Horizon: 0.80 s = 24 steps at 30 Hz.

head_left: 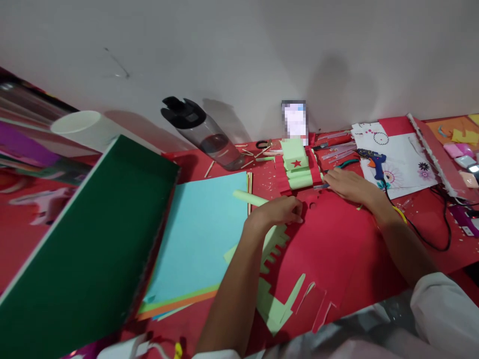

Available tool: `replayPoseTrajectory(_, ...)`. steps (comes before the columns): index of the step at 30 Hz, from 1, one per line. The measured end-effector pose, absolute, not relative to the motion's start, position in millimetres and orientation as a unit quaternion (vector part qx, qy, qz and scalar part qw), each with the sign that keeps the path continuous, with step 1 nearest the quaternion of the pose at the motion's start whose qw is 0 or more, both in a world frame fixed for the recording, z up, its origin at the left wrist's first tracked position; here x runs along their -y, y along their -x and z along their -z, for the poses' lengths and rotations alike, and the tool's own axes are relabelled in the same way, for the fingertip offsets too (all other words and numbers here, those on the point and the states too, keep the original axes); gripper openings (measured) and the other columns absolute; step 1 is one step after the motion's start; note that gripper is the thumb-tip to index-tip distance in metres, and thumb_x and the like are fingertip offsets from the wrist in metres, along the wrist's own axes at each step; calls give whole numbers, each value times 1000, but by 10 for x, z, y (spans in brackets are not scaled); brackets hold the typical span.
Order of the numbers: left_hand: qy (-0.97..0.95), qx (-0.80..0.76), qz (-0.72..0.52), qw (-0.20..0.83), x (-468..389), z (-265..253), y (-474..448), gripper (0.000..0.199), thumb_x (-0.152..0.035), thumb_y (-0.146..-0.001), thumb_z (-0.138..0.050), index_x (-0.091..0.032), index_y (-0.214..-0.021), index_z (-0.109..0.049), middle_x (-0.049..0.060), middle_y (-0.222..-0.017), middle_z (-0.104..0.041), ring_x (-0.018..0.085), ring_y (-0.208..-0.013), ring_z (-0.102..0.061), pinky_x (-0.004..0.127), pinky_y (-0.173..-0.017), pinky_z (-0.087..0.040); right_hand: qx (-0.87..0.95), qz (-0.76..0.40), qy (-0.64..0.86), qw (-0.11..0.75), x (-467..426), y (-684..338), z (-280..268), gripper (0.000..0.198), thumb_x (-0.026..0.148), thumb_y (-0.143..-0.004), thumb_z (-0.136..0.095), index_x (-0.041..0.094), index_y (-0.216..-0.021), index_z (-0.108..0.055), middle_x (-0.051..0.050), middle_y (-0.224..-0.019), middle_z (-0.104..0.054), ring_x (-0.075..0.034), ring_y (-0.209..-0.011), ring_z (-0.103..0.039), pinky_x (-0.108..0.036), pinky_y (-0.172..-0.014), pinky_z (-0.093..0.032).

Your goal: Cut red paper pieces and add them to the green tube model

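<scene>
My left hand (288, 211) is closed, its fingers curled with the tips down at the edge of a large red paper sheet (337, 234). What it pinches, if anything, is hidden. My right hand (344, 183) reaches over the sheet's far side, fingers bent together. A thin grey tool tip (321, 187) sticks out from under them; its kind is unclear. Just beyond both hands stands a paper model of pale green rolls (300, 180) on a red base, topped by a green block with a red star (296, 163). A pale green paper tube (249, 198) lies left of my left hand.
Blue and other coloured paper (202, 224) lies at left beside a dark green box (93, 244). A bottle (209, 132) and a phone (295, 119) stand by the wall. A glue gun (376, 162) with its cable lies at right. Green paper scraps (275, 309) lie near the front edge.
</scene>
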<state>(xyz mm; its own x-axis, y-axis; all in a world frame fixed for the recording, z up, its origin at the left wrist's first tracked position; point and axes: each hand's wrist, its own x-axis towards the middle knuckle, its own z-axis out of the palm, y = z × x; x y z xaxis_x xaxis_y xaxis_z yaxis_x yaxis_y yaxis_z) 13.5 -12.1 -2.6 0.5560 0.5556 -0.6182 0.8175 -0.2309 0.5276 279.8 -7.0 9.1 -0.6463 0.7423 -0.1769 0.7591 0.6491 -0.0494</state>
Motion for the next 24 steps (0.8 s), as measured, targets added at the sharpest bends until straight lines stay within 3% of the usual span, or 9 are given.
replayPoseTrajectory(7, -779, -448, 126, 421, 127, 34, -233, 22, -39, -88, -77, -20, -83, -66, 0, -72, -68, 17, -67, -61, 28, -60, -37, -887, 105, -449, -27, 141, -2830, -443, 19, 29, -110, -41, 19, -115, -57, -12, -112, -66, -26, -93, -61, -35, -80, -40)
replayPoseTrajectory(14, -775, -468, 131, 404, 126, -3, -182, 26, -44, -87, -77, -22, -88, -62, -1, -72, -67, 18, -66, -60, 29, -60, -36, -869, 185, -446, 106, 237, -2642, -402, 25, 33, -109, -43, 19, -124, -56, -12, -98, -75, -29, -84, -67, -34, -73, -39)
replayPoseTrajectory(19, -783, -474, 175, 363, 144, -42, -123, 20, -34, -83, -78, -21, -90, -65, 2, -88, -71, 18, -75, -60, 28, -61, -35, -876, 204, -420, 125, 227, -2529, -255, 42, 50, -113, -36, 18, -122, -62, -17, -109, -78, -31, -97, -72, -34, -80, -43)
replayPoseTrajectory(24, -791, -484, 188, 325, 152, 33, -180, 25, -37, -81, -80, -22, -97, -68, 3, -90, -72, 20, -77, -61, 29, -63, -34, -871, 228, -400, 173, 221, -2439, -135, 46, 53, -112, -41, 19, -117, -72, -16, -115, -79, -31, -104, -73, -33, -80, -45)
